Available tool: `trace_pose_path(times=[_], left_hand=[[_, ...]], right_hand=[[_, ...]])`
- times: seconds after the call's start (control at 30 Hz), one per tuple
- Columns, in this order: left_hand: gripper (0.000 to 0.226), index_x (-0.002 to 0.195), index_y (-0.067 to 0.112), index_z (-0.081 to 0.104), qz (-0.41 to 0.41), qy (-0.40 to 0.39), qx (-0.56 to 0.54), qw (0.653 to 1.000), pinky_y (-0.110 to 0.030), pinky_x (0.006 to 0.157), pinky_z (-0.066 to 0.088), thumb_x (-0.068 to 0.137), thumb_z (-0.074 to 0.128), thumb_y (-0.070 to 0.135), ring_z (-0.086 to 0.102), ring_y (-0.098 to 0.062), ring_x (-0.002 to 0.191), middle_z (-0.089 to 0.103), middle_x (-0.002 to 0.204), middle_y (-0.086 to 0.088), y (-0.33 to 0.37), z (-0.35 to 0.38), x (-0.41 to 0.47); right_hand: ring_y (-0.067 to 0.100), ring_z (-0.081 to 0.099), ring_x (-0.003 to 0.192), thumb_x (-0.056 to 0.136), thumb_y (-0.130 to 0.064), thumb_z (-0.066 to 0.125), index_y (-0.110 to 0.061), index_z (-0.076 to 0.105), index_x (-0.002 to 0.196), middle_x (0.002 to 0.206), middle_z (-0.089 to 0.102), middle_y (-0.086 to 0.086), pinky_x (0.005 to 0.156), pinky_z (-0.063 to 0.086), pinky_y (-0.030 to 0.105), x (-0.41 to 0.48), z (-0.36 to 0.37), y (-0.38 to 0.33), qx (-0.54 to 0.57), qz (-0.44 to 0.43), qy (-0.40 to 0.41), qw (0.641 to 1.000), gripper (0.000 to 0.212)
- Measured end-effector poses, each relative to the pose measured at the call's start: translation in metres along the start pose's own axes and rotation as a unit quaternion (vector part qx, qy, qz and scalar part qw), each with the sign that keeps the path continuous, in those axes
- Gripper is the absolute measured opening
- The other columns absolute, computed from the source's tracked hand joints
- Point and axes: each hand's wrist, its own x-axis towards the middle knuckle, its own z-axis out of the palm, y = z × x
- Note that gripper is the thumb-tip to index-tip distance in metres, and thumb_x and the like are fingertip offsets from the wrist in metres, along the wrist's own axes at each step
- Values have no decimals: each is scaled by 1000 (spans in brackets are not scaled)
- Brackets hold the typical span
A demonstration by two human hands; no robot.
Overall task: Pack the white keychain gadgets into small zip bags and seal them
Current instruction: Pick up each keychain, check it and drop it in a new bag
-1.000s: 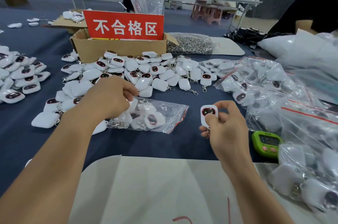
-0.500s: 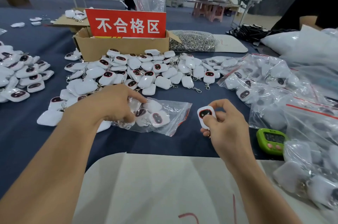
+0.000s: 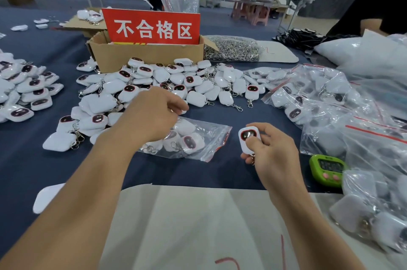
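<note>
A dark blue bench (image 3: 220,172) fills the view, with a white sheet (image 3: 198,225) along its near edge. A cardboard box (image 3: 145,56) with a red sign stands towards the far side. In front of the box lies a loose pile of white keychain gadgets (image 3: 198,84). Filled clear bags (image 3: 330,102) are heaped along the right edge, with a green timer (image 3: 328,169) beside them. A part-filled zip bag (image 3: 211,137) lies flat in the middle of the bench, with several gadgets inside. The left hand (image 3: 152,113), which half a second ago was at the bag's mouth, has reached a little farther over the bag. Its bent fingertips now meet the near edge of the pile. The back of the hand hides whether they hold anything. The right hand (image 3: 273,155) remains just right of the bag and keeps its hold on a single gadget (image 3: 248,137). The thumb presses across the gadget's lower front and the fingers curl behind it. Its dark, red-rimmed face points up above the thumb, and its metal clip hangs below the fingers.
</note>
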Motion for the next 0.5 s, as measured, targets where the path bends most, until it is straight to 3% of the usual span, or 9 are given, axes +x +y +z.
trace_pose_path(times=[0.13,0.23,0.37,0.43,0.5], left_hand=[[30,96,41,76,21,-38,86,995,-28,82,55,91,62,15,64,-3,87,66,86,24,5,19,-5],[25,93,43,76,24,-32,119,992,-28,77,53,89,67,20,59,1,79,62,79,26,6,24,-6],[11,77,39,77,43,-1,-67,997,-19,65,54,85,72,33,66,6,64,71,74,28,26,41,-13],[13,80,37,78,45,-4,-168,985,-8,63,49,86,73,27,67,9,69,72,75,29,39,57,-19],[12,87,34,80,33,-30,-249,967,-8,66,50,85,74,24,70,5,74,75,78,23,47,72,-25]], right_hand=[[18,69,60,99,-5,57,-19,73,88,81,74,4,62,53,32,3,-4,-1,88,31,-10,996,24],[24,69,63,99,-2,58,-12,73,88,84,74,16,61,58,32,4,-6,-6,176,67,-21,982,21],[31,75,73,99,3,53,-9,79,81,89,77,21,64,63,31,4,-5,-9,246,110,-56,961,33],[30,76,75,99,5,50,-7,79,86,89,78,21,65,64,32,4,-4,-10,251,111,-67,959,35],[26,74,74,99,6,50,-7,79,91,87,78,19,69,65,35,4,-4,-10,243,100,-71,962,33]])
